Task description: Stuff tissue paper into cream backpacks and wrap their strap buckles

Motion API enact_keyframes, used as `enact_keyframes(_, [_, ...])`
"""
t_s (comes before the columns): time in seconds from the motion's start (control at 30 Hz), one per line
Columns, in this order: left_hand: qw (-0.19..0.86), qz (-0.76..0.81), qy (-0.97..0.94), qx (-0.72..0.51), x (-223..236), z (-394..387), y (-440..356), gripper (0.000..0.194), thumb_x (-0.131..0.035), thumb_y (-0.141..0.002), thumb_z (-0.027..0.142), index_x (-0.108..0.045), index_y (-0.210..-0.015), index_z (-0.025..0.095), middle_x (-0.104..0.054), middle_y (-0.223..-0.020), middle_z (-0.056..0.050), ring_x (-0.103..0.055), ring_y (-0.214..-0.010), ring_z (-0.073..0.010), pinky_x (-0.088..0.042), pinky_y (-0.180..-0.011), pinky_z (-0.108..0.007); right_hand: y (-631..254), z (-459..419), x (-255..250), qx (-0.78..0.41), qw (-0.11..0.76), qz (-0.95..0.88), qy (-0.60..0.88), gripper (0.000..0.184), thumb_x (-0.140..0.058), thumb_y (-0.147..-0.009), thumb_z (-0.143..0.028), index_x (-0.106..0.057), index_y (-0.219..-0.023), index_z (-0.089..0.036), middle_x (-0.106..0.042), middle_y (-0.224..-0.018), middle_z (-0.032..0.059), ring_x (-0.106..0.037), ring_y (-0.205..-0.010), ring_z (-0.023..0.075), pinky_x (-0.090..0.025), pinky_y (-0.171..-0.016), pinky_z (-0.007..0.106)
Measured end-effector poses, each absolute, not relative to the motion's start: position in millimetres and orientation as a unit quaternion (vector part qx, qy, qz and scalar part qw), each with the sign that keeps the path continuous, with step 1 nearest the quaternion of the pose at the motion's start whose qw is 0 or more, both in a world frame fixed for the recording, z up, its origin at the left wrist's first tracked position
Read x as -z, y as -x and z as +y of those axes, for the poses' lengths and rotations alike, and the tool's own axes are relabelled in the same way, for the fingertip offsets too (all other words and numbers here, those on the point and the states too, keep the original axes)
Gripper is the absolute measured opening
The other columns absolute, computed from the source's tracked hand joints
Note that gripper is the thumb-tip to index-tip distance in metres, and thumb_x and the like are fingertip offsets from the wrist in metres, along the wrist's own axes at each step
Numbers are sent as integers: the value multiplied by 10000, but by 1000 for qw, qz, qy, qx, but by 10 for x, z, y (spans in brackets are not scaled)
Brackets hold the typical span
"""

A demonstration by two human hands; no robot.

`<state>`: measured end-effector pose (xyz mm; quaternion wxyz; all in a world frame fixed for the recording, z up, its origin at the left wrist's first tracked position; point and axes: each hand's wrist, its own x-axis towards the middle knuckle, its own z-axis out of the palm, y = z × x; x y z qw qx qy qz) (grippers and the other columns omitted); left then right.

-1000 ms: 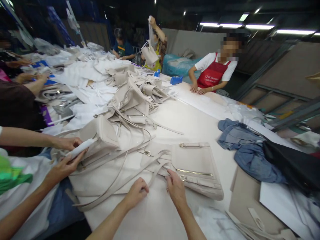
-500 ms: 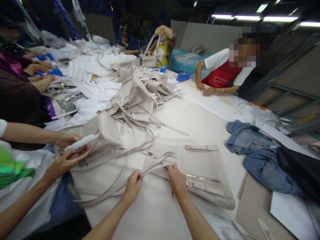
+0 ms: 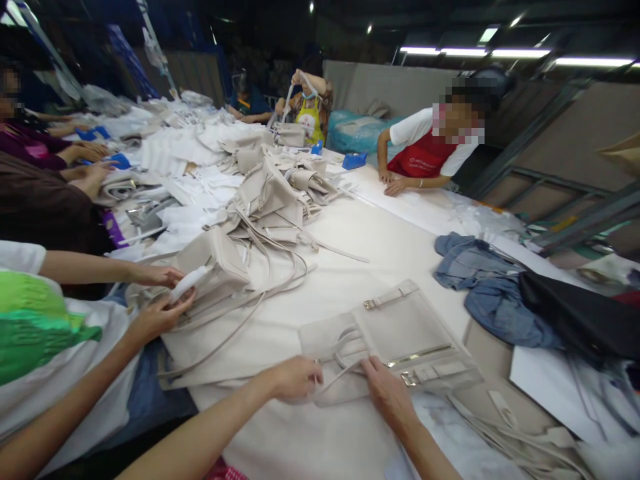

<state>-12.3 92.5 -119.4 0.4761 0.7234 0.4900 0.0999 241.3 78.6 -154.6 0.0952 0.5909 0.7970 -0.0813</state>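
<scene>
A flat beige handbag (image 3: 400, 333) with gold fittings lies on the white table (image 3: 390, 240) in front of me. My left hand (image 3: 295, 377) is closed on the bag's near left corner, pinching a strap. My right hand (image 3: 387, 393) grips the thin beige strap (image 3: 345, 370) at the bag's front edge, just left of the gold buckle (image 3: 410, 379). Both hands touch the bag.
A co-worker at my left holds a white roll (image 3: 187, 283) against another beige bag (image 3: 215, 263). More bags (image 3: 270, 200) are piled mid-table. Blue denim (image 3: 480, 287) and a black item (image 3: 580, 313) lie right. A person in a red apron (image 3: 425, 157) leans on the far edge.
The bag has been drawn nearer to me and turned; its long straps are now gathered at its left end. Both hands moved right and closer to the table's front edge.
</scene>
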Motion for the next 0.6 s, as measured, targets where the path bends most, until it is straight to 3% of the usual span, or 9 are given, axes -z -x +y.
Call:
enact_keyframes(0.1, [467,467,-749,-51,1286,576,-17,195,-579,-641,82,-674,-715,235,-696,-732,7,-630,-741,-187,-480,-725,-261,-2347,629,1470,98,46,794,-599,290,-376,-890,-68,-590,-996,-232,-622,-1043,61,-610,-872,177,-395,-690,254])
enact_keyframes(0.2, [414,530,-739,-49,1367,554,-67,271,-414,-789,77,-651,-856,189,-686,-920,-79,-619,-908,-230,-455,-840,-336,-2103,697,1397,130,-12,784,-607,233,-412,-895,-117,-615,-951,-215,-640,-982,73,-573,-957,212,-377,-808,291])
enact_keyframes(0.27, [387,566,-726,-55,1399,643,-57,314,-354,-810,55,-609,-949,174,-648,-999,-109,-594,-967,-238,-439,-861,-353,-1894,817,1404,144,-14,769,-623,156,-473,-867,-150,-624,-884,-185,-653,-921,101,-581,-926,245,-371,-792,325])
enact_keyframes(0.37, [346,598,-720,-57,1421,755,9,307,-398,-772,31,-556,-976,198,-591,-1056,-94,-545,-1016,-225,-417,-878,-335,-1648,984,1468,171,-14,741,-650,125,-509,-797,-89,-618,-832,-138,-657,-801,129,-605,-831,260,-359,-753,345])
enact_keyframes(0.5, [335,615,-712,-55,1445,779,148,306,-528,-708,61,-525,-985,191,-554,-1099,-99,-495,-1053,-256,-380,-911,-372,-1650,1121,1365,263,-53,719,-641,172,-480,-728,-37,-583,-784,-163,-628,-702,45,-583,-717,194,-351,-691,289])
enact_keyframes(0.6, [384,596,-704,-50,1388,796,223,150,-526,-750,111,-550,-878,186,-607,-957,-73,-547,-956,-248,-405,-860,-354,-1885,1217,1000,359,-98,703,-606,99,-478,-771,-179,-529,-689,-200,-567,-635,-28,-530,-658,151,-358,-612,236])
